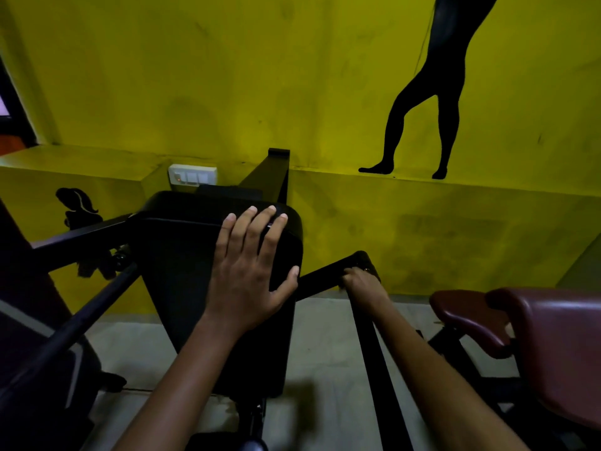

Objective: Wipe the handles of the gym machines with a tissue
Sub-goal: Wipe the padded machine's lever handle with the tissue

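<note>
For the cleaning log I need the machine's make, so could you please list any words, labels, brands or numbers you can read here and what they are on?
None can be read. The black padded seat, the handle, the maroon seat and the switch plate show no legible text. The yellow wall carries only black silhouette figures, no lettering.

The scene is dimly and unevenly lit. The yellow wall (pixel 292 76) is rendered murky, with darker mottling toward the corners. The black machine pad (pixel 182 271) is lost in near-total shadow, little surface detail being resolved. A soft shadow is cast on the pale floor (pixel 325 336) near the bottom edge. Straight lines are bowed by wide-angle distortion. Slight softness is seen at the lower edge.
</note>
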### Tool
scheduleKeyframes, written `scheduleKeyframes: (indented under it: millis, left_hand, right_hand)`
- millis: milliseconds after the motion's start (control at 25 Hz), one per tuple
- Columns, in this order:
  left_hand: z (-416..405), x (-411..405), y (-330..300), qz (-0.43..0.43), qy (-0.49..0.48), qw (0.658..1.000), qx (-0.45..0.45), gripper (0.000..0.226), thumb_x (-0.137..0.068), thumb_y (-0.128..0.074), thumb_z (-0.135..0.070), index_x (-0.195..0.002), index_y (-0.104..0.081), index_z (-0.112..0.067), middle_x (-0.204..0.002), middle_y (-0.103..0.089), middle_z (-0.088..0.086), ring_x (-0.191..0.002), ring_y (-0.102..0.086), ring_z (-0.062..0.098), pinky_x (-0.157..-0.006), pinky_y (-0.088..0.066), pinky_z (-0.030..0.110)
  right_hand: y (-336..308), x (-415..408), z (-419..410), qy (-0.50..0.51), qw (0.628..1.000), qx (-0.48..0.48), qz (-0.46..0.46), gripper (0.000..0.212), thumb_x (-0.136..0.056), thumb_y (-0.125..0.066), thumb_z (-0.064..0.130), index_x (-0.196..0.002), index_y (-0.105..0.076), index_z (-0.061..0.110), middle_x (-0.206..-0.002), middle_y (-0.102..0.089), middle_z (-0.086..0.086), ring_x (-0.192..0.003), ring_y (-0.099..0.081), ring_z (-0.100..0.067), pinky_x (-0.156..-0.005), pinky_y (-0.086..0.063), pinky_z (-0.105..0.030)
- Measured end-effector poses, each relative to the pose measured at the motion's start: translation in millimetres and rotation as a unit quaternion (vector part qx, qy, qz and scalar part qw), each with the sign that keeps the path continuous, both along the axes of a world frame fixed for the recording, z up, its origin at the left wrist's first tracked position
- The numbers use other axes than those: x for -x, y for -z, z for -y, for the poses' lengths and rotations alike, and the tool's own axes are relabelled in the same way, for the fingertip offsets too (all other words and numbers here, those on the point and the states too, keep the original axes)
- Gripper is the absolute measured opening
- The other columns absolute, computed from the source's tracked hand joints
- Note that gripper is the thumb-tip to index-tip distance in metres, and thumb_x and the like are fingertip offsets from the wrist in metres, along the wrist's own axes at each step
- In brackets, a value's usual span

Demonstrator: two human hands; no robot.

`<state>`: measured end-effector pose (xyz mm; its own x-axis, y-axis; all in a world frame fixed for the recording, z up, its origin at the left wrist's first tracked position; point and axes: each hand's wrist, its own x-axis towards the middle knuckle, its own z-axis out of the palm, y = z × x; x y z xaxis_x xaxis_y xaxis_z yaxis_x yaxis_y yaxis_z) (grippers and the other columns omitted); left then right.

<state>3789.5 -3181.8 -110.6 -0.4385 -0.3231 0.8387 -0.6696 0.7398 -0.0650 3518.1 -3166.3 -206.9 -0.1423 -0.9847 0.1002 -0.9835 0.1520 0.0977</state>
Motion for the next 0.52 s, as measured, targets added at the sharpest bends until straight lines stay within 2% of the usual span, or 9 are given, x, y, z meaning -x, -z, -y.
scheduleKeyframes:
  millis: [240, 360, 520]
  left_hand:
    - [11.3, 8.7, 7.5, -0.029, -0.008, 0.999, 0.033, 0.068, -0.082, -0.057, -0.047, -0.138, -0.040, -0.013, -0.141, -0.046, 0.011, -0.136, -0.034, 0.029, -0.118, -0.014, 0.044]
    - [13.6, 10.1, 9.0, -0.035, -0.010, 0.999, 0.036, 0.068, -0.082, -0.057, -0.048, -0.137, -0.039, -0.013, -0.140, -0.045, 0.011, -0.135, -0.034, 0.029, -0.117, -0.015, 0.044]
    - [9.1, 6.9, 7.1, -0.024, -0.005, 1.000, 0.017, 0.068, -0.083, -0.055, -0.049, -0.138, -0.040, -0.012, -0.141, -0.046, 0.012, -0.136, -0.033, 0.030, -0.118, -0.015, 0.044]
  right_hand:
    - [35.3, 17.9, 34.7, -0.066, 0.982, -0.111, -0.138, 0.031, -0.098, -0.035, 0.009, -0.108, -0.064, 0.003, -0.110, -0.060, -0.015, -0.109, -0.053, -0.030, -0.074, -0.047, -0.038]
    - [39.7, 13.1, 32.3, -0.097, 0.960, -0.157, -0.212, 0.027, -0.097, -0.037, 0.004, -0.110, -0.061, 0.002, -0.111, -0.060, -0.016, -0.110, -0.051, -0.031, -0.070, -0.042, -0.035]
    - [41.2, -17.7, 12.7, -0.108, 0.939, -0.192, -0.265, 0.030, -0.096, -0.039, -0.001, -0.117, -0.059, 0.006, -0.116, -0.061, -0.014, -0.110, -0.053, -0.031, -0.077, -0.045, -0.036]
